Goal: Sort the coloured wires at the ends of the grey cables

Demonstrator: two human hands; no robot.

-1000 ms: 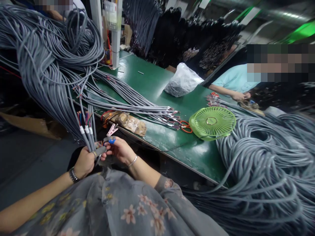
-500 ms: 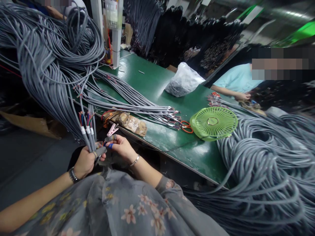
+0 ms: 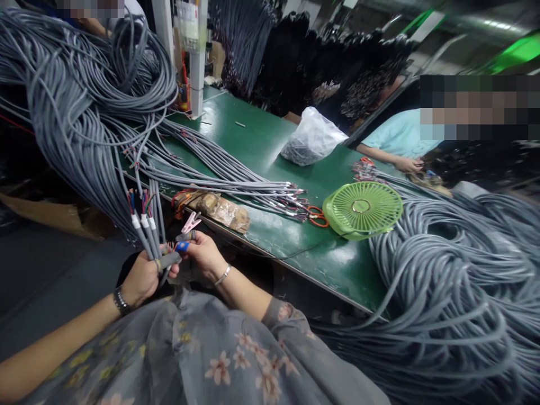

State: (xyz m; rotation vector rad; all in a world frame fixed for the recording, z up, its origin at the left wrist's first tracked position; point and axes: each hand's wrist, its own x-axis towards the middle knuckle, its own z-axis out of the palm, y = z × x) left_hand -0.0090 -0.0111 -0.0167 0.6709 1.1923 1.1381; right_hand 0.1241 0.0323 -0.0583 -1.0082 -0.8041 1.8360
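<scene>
My left hand (image 3: 147,275) is closed around several grey cables (image 3: 151,239), whose white-banded ends fan upward with coloured wires (image 3: 145,201) showing. A grey cover sits on its thumb. Close beside it, my right hand (image 3: 205,253) pinches at the short bared wires (image 3: 171,246) of a cable end; its fingertips wear a grey cover and a blue one (image 3: 182,246). What exactly lies between those fingertips is too small to make out. A pink clip (image 3: 191,223) stands just above the right fingers, by the table edge.
On the green table (image 3: 337,270) lie a cable bundle (image 3: 236,180), a taped brown block (image 3: 225,212), orange-handled scissors (image 3: 317,216), a green fan (image 3: 363,209) and a clear bag (image 3: 312,138). Grey cable coils are heaped left (image 3: 63,101) and right (image 3: 455,270). A co-worker (image 3: 396,138) sits across.
My right hand has turned slightly, so more of the blue finger cover shows. The cables in my left hand lean a little further left. The whole view has shifted slightly.
</scene>
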